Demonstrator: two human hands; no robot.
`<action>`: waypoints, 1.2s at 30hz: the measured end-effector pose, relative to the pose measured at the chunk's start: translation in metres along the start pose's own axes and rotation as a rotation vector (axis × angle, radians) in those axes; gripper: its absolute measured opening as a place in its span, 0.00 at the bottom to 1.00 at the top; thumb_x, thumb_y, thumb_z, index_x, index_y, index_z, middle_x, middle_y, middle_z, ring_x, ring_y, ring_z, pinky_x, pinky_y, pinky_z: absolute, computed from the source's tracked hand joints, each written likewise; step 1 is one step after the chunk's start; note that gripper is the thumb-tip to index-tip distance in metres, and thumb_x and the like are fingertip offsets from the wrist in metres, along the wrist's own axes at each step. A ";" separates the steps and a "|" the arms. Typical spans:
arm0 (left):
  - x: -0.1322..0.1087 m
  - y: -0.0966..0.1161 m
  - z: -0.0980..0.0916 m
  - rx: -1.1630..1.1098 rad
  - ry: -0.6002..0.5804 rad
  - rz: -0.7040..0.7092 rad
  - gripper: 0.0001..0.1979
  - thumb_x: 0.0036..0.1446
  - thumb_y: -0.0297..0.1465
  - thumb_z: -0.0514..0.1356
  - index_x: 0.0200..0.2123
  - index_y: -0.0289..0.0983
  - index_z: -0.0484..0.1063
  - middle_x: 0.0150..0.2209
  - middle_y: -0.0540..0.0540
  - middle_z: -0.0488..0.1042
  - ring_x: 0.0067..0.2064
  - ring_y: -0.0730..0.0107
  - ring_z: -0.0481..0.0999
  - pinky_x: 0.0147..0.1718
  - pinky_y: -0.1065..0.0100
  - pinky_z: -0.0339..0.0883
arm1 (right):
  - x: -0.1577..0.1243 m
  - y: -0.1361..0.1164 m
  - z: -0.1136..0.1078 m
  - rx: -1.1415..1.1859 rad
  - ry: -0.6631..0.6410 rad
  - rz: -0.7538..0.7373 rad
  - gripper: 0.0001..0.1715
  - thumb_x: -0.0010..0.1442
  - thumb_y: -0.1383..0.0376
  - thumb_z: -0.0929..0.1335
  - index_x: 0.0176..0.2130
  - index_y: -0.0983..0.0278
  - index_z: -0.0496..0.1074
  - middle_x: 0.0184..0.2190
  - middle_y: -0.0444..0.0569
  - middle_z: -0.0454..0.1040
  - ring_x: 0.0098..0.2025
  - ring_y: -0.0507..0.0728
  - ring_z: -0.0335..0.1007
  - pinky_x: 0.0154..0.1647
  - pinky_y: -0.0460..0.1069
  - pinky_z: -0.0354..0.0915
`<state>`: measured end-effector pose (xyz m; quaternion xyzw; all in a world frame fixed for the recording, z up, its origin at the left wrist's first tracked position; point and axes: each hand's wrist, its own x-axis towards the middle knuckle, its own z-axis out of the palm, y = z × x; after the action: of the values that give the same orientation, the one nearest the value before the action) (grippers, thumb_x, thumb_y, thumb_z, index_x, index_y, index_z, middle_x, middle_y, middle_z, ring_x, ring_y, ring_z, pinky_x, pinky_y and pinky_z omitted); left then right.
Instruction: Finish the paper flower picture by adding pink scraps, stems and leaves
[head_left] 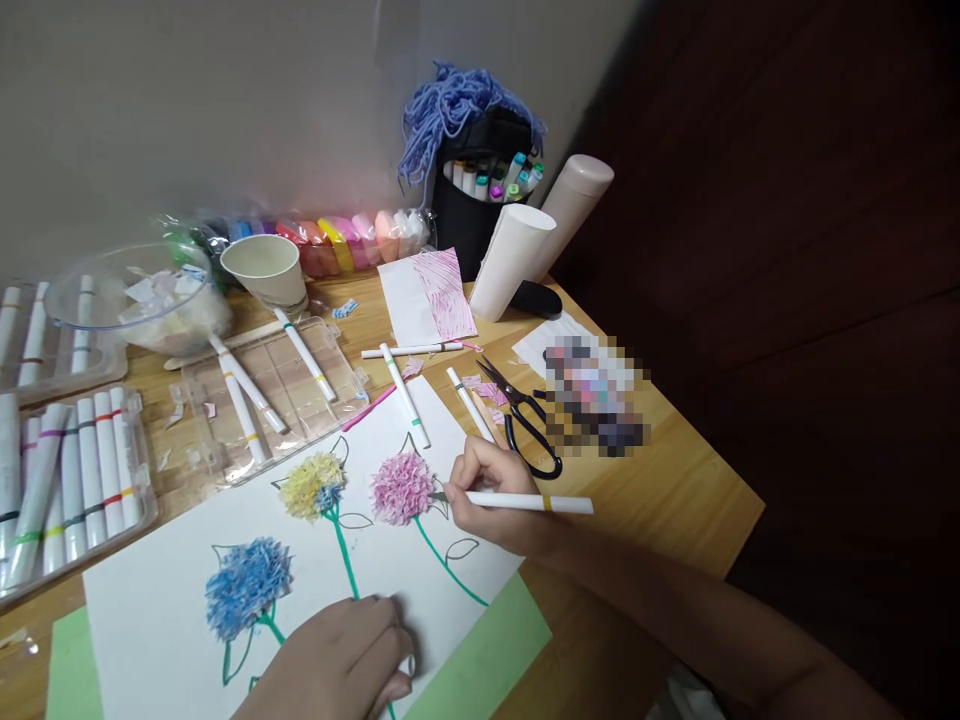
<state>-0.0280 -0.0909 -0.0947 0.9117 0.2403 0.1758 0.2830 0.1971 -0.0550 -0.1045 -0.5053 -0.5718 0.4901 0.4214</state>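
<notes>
My right hand pinches a white marker with a yellow band. Its tip meets an outlined leaf beside the pink paper-shred flower. Curled on the white drawing sheet, my left hand covers part of the drawn stems. A small white end shows by its fingers; what it belongs to is hidden. Also on the sheet are a yellow flower with a blue patch and a blue flower. Green stems and outlined leaves are drawn below and around them. A green-banded marker lies across the sheet's top edge.
Black-handled scissors lie beyond my right hand. Markers fill a plastic case at left; others rest on a clear lid. Behind stand a bowl of scraps, a paper cup, a black marker bag and a white tube.
</notes>
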 end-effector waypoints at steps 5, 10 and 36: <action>-0.006 -0.005 0.013 -0.037 0.078 0.031 0.13 0.67 0.33 0.43 0.32 0.40 0.63 0.24 0.50 0.69 0.25 0.71 0.67 0.24 0.72 0.61 | 0.004 0.003 0.002 0.074 0.064 0.037 0.15 0.55 0.62 0.67 0.25 0.61 0.56 0.19 0.38 0.56 0.20 0.48 0.52 0.21 0.44 0.51; -0.007 -0.001 0.011 -0.087 -0.021 -0.044 0.12 0.67 0.33 0.43 0.34 0.39 0.63 0.27 0.49 0.68 0.26 0.69 0.65 0.26 0.70 0.60 | 0.004 0.000 0.001 -0.059 0.109 0.030 0.19 0.61 0.60 0.64 0.23 0.61 0.53 0.18 0.37 0.50 0.20 0.48 0.47 0.21 0.46 0.46; -0.003 0.006 -0.008 -0.173 -0.241 -0.099 0.05 0.65 0.27 0.47 0.39 0.38 0.62 0.33 0.48 0.69 0.31 0.68 0.65 0.30 0.67 0.59 | -0.001 -0.002 0.001 -0.375 0.136 -0.045 0.21 0.57 0.67 0.63 0.19 0.62 0.47 0.16 0.38 0.49 0.20 0.48 0.46 0.21 0.45 0.48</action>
<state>-0.0323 -0.0934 -0.0856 0.8855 0.2330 0.0710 0.3958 0.1958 -0.0557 -0.1024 -0.5939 -0.6343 0.3303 0.3686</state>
